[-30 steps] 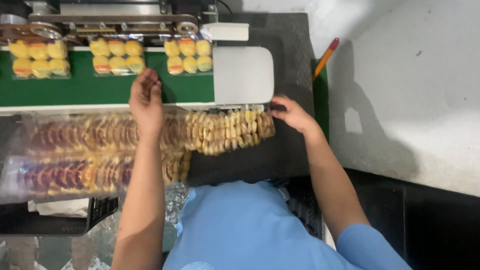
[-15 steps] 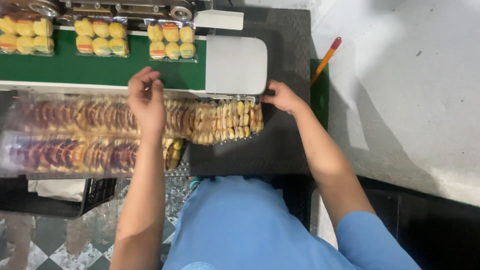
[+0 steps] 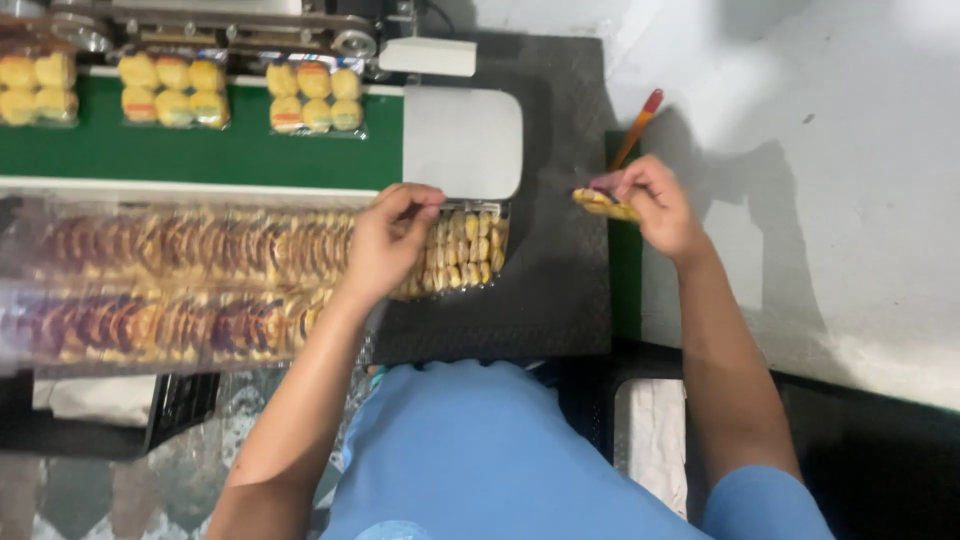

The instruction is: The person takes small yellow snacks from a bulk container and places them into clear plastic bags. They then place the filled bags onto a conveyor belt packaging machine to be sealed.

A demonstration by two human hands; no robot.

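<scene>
My left hand (image 3: 385,245) rests with pinched fingers on the right end of a long row of stacked clear trays of small yellow cakes (image 3: 200,250); whether it grips a tray is unclear. My right hand (image 3: 650,205) is off to the right over the dark mat, holding a small yellow cake pack (image 3: 603,204) by its edge. A second row of trays (image 3: 150,325) lies nearer to me.
A green conveyor belt (image 3: 200,155) at the back carries sealed packs of yellow cakes (image 3: 315,97). A white plate (image 3: 462,140) ends the belt. A red-tipped pencil (image 3: 637,128) lies by the dark mat (image 3: 560,290). Grey floor is to the right.
My right hand left the end of the tray row and moved right, now holding a cake pack. The packs on the belt have shifted left. My left hand moved right along the row.
</scene>
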